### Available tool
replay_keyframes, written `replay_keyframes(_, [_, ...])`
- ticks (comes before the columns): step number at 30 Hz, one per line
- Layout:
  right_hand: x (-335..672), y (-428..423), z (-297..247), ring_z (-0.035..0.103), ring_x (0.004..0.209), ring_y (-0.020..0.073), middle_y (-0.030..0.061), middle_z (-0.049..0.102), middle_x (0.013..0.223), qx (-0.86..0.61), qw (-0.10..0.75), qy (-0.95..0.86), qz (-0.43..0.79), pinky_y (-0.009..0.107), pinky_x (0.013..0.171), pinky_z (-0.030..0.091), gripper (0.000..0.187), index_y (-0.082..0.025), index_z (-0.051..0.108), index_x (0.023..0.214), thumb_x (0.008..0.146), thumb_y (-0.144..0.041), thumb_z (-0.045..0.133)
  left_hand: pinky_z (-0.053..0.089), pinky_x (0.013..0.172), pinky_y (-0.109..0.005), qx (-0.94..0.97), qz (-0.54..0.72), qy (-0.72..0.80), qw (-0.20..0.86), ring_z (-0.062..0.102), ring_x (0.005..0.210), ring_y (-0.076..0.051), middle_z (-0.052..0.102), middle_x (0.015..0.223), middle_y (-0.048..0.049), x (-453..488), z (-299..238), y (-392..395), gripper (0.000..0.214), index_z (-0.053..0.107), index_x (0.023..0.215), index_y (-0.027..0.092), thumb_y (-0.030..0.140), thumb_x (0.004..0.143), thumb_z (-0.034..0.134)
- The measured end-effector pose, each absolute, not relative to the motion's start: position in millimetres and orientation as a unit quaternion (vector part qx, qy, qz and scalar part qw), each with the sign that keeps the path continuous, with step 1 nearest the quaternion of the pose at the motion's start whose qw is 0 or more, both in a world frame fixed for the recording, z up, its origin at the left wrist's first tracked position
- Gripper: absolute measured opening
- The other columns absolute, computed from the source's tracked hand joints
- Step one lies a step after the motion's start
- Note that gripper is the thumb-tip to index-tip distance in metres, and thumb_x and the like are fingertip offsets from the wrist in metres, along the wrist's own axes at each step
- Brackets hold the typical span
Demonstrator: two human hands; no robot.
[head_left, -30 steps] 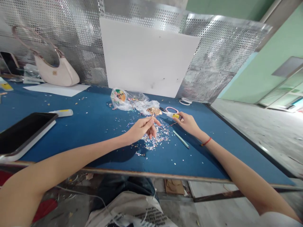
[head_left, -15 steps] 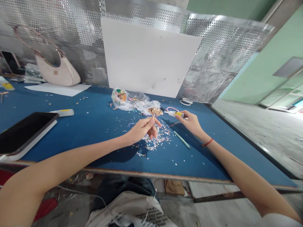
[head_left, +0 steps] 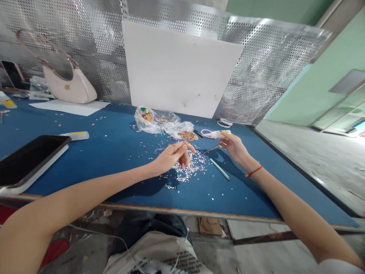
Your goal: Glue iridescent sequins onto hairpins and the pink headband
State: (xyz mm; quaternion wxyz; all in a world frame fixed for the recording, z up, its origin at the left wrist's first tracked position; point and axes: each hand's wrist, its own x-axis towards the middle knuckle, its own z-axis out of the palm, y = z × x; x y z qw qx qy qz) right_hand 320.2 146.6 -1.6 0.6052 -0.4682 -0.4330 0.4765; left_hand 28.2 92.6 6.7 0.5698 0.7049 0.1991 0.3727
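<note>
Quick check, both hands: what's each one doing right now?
Left hand: closed, holding a rose-gold ornament by its thin stem.
Right hand: fingers at a white tube; cannot tell whether it grips it.

You're in a craft workshop — sequins point(head_left: 191, 169) strewn across a blue workbench point(head_left: 119, 129), perforated metal panels point(head_left: 265, 64) behind, bare concrete floor point(head_left: 313, 167) alongside

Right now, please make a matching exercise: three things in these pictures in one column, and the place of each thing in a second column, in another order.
Things:
1. cream handbag
2. scattered sequins
3. dark tablet

Places:
A. below the left hand
B. in front of the perforated metal panel
C. at the near left of the blue table

Pairs: 1-B, 2-A, 3-C
</note>
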Motion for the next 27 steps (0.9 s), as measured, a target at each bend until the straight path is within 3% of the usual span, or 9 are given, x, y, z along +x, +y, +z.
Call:
replay_keyframes(6, [320.2,146.0,-0.3,0.052,0.057,0.0091,-0.0039,0.057,0.061,-0.463,0.624,-0.418,0.47,0.022,0.056,0.047,0.032,-0.02,0.068,0.076,0.057,-0.04,0.085,0.045,0.054,-0.021,0.72,0.382,0.188,0.549,0.055,0.051,-0.008,0.06,0.063,-0.001,27.3,10.2,89.4,0.033,0.059,0.101,0.013,0.035,0.101,0.034])
replay_keyframes(11, [318.3,144.7,0.0,0.052,0.057,0.0099,-0.0032,0.058,0.061,-0.473,0.616,-0.407,0.481,0.023,0.056,0.047,0.036,-0.02,0.06,0.062,0.054,-0.043,0.087,0.046,0.056,-0.021,0.726,0.382,0.182,0.542,0.055,0.052,-0.008,0.061,0.064,-0.0012,27.2,9.8,88.6,0.035,0.061,0.103,0.013,0.037,0.101,0.035])
replay_keyframes(27, [316.4,143.8,-1.9,0.051,0.058,0.0115,-0.0033,0.057,0.06,-0.484,0.588,-0.429,0.486,0.025,0.057,0.046,0.029,-0.021,0.064,0.069,0.06,-0.041,0.082,0.045,0.052,-0.021,0.714,0.376,0.195,0.557,0.056,0.05,-0.009,0.063,0.06,-0.0012,28.9,6.0,89.3,0.034,0.059,0.101,0.014,0.037,0.101,0.033])
